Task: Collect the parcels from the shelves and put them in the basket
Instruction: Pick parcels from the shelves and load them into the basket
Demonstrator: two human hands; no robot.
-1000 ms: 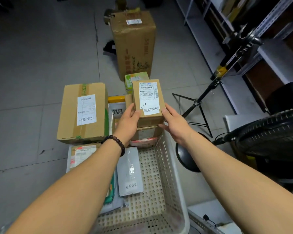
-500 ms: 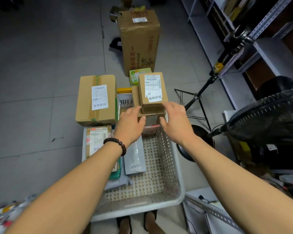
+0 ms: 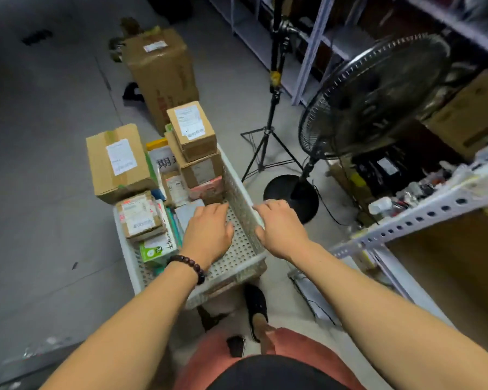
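Hands now off parcel

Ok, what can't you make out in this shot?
Head view:
- Top box label: text blurred.
- Basket floor: hidden by parcels and the left hand.
- Right hand: contact with the basket rim unclear.
- Shelf contents: blurred, cut off by the right edge.

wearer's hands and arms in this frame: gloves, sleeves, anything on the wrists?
No gloves on the left hand or the right hand, and I can make out no rings. Both forearms are uncovered to the frame edge, with no sleeves in view. The only thing worn is a bracelet of dark round beads on the left wrist. The right wrist has no watch or band.
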